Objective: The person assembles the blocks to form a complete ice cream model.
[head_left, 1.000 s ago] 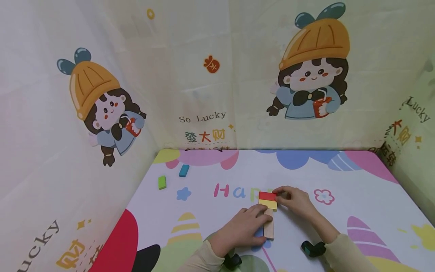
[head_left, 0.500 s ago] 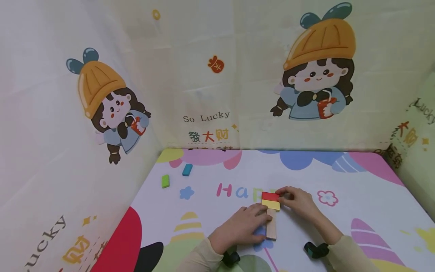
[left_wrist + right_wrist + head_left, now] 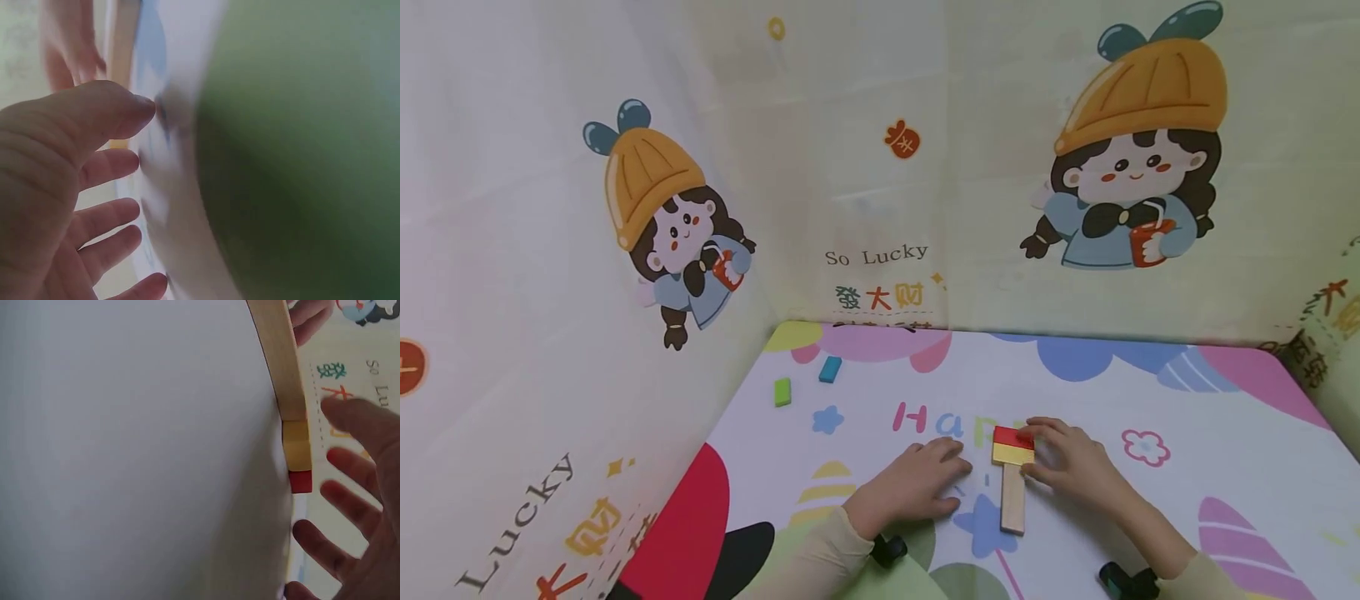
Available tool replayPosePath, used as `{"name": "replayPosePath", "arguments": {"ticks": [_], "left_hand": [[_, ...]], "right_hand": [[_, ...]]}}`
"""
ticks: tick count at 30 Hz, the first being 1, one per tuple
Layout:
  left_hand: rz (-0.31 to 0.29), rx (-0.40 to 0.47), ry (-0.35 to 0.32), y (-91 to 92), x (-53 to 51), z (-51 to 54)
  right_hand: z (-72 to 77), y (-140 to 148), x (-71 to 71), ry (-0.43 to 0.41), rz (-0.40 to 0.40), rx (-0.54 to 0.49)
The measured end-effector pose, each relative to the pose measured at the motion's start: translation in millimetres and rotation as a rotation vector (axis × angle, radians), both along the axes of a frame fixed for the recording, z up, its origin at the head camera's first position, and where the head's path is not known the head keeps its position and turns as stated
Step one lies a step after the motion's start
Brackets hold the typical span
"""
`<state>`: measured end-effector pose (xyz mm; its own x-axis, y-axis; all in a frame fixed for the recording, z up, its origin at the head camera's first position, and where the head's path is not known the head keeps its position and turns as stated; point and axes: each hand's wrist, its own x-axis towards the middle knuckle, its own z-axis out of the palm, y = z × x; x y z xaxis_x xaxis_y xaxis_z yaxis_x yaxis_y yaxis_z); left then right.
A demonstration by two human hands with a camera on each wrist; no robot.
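Observation:
On the tabletop a red block (image 3: 1011, 437) lies against a yellow block (image 3: 1012, 454), and a long plain wooden block (image 3: 1012, 500) extends from the yellow one toward the near edge, making a T shape. My right hand (image 3: 1078, 467) hovers at the right end of the red and yellow blocks, fingertips partly over the red one. In the right wrist view its relaxed fingers (image 3: 350, 506) stand apart, gripping nothing. To the left of the wooden block my left hand (image 3: 910, 487) rests low over the table, fingers spread and holding nothing.
A green block (image 3: 782, 392) and a blue block (image 3: 830, 369) lie at the table's back left. Printed cloth walls (image 3: 865, 208) enclose the patterned table (image 3: 1075, 400) at the back and both sides.
My left hand has drawn away leftward from the wooden block. My right thumb has come down beside the yellow block. The head view has turned a little left; the blocks keep their arrangement.

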<state>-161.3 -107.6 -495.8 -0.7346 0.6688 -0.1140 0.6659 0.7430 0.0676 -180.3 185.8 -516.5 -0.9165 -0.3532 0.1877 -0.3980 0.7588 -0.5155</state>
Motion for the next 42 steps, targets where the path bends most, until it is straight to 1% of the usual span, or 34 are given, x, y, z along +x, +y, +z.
{"name": "replayPosePath", "arguments": {"ticks": [3,7,10,15,18,20,23,26,28,30,32,34,37,40,42], "left_hand": [[0.029,0.004,0.015,-18.9,-8.1,2.6],[0.077,-0.001,0.025,-46.6,-17.3,8.3],[0.125,-0.013,0.019,-66.2,-24.5,11.3],[0.206,-0.038,-0.002,-97.2,-35.0,14.6],[0.243,-0.062,0.005,-115.0,-42.5,16.0],[0.265,-0.065,0.023,-127.1,-48.6,16.7],[0.310,-0.030,0.058,-146.9,-58.4,17.4],[0.376,0.028,0.105,-166.3,-66.6,16.6],[0.426,0.043,0.137,-176.3,-72.1,15.2],[0.475,0.063,0.165,-181.9,-78.1,14.7],[0.526,0.075,0.174,-184.2,-83.6,13.9],[0.571,0.113,0.173,-183.7,-89.0,12.8],[0.648,0.200,0.134,-179.4,-96.7,11.3],[0.735,0.294,0.082,-174.3,-103.9,8.9],[0.797,0.340,0.048,-172.2,-108.4,6.9]], "right_hand": [[1.4,-1.3,8.3,0.013,0.055,0.064],[4.4,-3.2,16.4,-0.017,0.085,0.126],[6.1,-2.7,19.5,-0.023,0.099,0.142],[8.3,-0.5,22.2,-0.004,0.141,0.157],[9.8,-0.4,24.1,-0.004,0.156,0.158],[10.8,-0.9,25.0,-0.013,0.155,0.157],[11.5,-2.0,25.4,-0.032,0.146,0.159],[11.3,-3.5,24.7,-0.050,0.138,0.161],[10.9,-4.1,24.5,-0.054,0.133,0.160],[10.6,-4.1,24.9,-0.053,0.125,0.155],[10.8,-4.3,25.6,-0.052,0.120,0.149],[11.2,-4.5,26.9,-0.060,0.118,0.140],[11.7,-5.0,29.5,-0.086,0.117,0.124],[11.6,-5.7,32.1,-0.110,0.119,0.111],[11.1,-6.7,33.5,-0.120,0.119,0.110]]}}
